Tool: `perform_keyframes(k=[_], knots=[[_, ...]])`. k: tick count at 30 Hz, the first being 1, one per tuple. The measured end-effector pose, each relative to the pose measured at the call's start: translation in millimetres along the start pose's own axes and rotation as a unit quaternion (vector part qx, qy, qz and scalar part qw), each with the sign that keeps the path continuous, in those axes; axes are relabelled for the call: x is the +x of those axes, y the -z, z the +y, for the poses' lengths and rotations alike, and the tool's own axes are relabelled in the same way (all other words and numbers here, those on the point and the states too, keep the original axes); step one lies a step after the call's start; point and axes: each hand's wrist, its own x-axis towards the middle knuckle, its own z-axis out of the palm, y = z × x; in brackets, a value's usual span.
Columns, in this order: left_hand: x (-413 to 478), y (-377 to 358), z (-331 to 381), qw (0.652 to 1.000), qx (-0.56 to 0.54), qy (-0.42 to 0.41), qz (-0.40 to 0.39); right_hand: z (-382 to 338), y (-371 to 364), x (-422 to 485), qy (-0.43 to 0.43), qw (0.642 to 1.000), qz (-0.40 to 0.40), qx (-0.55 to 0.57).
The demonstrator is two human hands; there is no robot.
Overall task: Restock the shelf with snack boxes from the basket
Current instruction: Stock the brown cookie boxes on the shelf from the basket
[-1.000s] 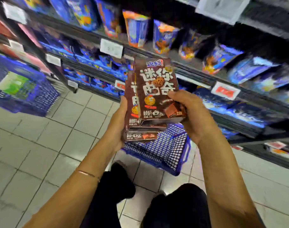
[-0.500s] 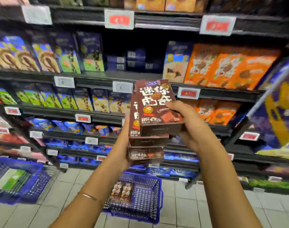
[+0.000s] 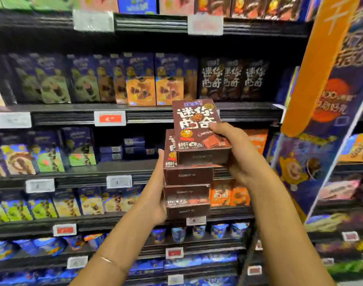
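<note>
The person holds a stack of brown cardboard snack boxes [image 3: 188, 176] at chest height in front of the shelving, well clear of any ledge. The left hand [image 3: 155, 196] has its grip clasped on the stack's left side, palm flat against the lower boxes. The right hand [image 3: 243, 162] has its grip clamped on the top box [image 3: 199, 129], thumb across the printed front and fingers wrapped behind its right edge. That box sits skewed to the right of those beneath it.

The boxes look light and stiff, with glossy faces that probably slide on one another, so the stack is likely to shear unless it is squeezed from both sides. Thin card would dent under a hard pinch, so edges and corners are the safer hold. A row of matching dark brown boxes [image 3: 232, 79] stands on the black metal shelf [image 3: 155, 116] above and to the right, probably the destination. The basket is out of view.
</note>
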Motion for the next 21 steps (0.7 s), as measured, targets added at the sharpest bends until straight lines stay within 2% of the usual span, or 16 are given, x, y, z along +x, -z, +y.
perform_keyframes(k=[4, 9, 16, 21], knots=[[24.4, -4.4, 13.1, 0.999, 0.026, 0.016, -0.017, -6.9, 9.2, 23.3, 0.037, 0.998, 0.042, 0.015], [42.8, -8.8, 9.1, 0.998, 0.042, 0.035, 0.028, -25.2, 37.6, 57.1, 0.112, 0.991, 0.076, 0.012], [56.3, -31.0, -9.1, 0.998, 0.023, 0.054, 0.034, -43.1, 90.3, 123.7, 0.178, 0.958, 0.214, -0.072], [68.0, -58.9, -11.6, 0.998, 0.017, 0.046, 0.050, -48.1, 118.2, 167.6, 0.185, 0.942, 0.230, -0.157]])
